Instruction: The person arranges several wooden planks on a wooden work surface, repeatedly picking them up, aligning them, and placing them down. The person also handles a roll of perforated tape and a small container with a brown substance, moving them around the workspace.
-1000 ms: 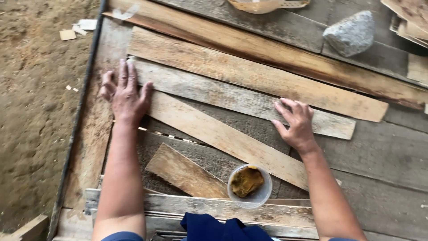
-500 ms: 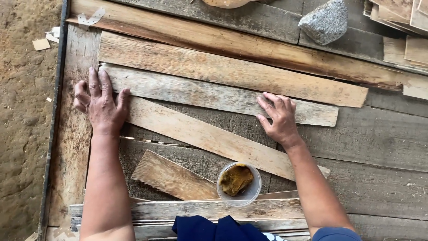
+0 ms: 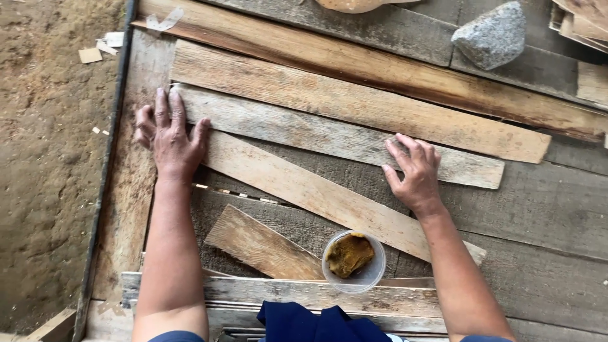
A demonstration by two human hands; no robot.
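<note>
- Left hand (image 3: 170,136) lies flat and open, palm down, fingers spread over the left ends of two boards in the centre-left of the frame; it grips nothing.
- Right hand (image 3: 415,171) is likewise open and flat, pressing where the grey weathered plank (image 3: 316,133) passes above the pale slanted plank (image 3: 316,193), right of centre.
- The grey plank lies snug under the long tan plank (image 3: 354,104), edges apparently touching, though the seam is hard to read from up here.
- The slanted one runs from the left hand down toward lower right, not yet parallel with its neighbours, so the lining-up looks part done.
- A short loose board (image 3: 259,247) waits untouched at lower centre, beside the clear plastic cup (image 3: 353,261) of brownish-yellow paste.
- A grey stone (image 3: 491,35) sits on the wooden platform (image 3: 544,209) at upper right.
- Against half a second back, both hands sit on the same boards in the same pose; only the view has swung, shifting everything rightward in frame.
</note>
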